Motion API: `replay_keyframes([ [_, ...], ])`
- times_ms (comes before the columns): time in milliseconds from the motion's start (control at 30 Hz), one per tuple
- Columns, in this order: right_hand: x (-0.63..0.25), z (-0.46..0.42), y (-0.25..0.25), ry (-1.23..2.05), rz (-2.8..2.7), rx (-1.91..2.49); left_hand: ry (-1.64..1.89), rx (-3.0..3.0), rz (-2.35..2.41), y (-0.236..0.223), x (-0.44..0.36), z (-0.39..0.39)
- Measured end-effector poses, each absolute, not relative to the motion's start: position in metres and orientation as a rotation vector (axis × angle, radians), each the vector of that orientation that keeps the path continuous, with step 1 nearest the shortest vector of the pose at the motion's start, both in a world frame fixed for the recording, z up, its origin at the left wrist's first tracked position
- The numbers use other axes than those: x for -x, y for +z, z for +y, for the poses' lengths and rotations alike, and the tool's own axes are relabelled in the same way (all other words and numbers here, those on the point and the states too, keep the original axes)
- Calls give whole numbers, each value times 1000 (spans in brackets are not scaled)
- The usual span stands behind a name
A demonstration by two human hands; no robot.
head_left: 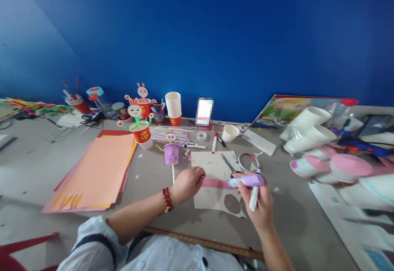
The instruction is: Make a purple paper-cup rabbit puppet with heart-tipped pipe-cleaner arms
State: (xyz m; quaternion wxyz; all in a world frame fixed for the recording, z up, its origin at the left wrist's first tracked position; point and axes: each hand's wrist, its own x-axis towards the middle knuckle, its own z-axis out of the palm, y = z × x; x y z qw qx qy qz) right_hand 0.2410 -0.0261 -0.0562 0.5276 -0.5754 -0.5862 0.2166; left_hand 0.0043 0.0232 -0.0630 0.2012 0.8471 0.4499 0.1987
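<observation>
My left hand (pixel 187 184) is closed in a pinch on one end of a pink paper strip (pixel 215 183) that lies across a white card sheet (pixel 215 189) with round holes cut in it. My right hand (pixel 257 201) grips a purple glue stick (pixel 248 180), its tip on the strip's other end, and also holds a white marker (pixel 254 197) under the fingers. Scissors (pixel 228 163) lie on the card just beyond.
A purple cup on a stick (pixel 171 154), red rabbit cups (pixel 140 130), stacked orange and red paper (pixel 98 172), straws, markers, a tape roll (pixel 201 135) and white cups (pixel 173 103) stand behind. Pink and white paper bowls (pixel 338 166) crowd the right. A wooden ruler (pixel 209 244) lies at the near edge.
</observation>
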Motion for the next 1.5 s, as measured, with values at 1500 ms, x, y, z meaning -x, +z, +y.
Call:
replay_keyframes([
  [1500, -229, -57, -47, 668, -1881, 1332, 327, -2751, 581, -62, 9, 6],
])
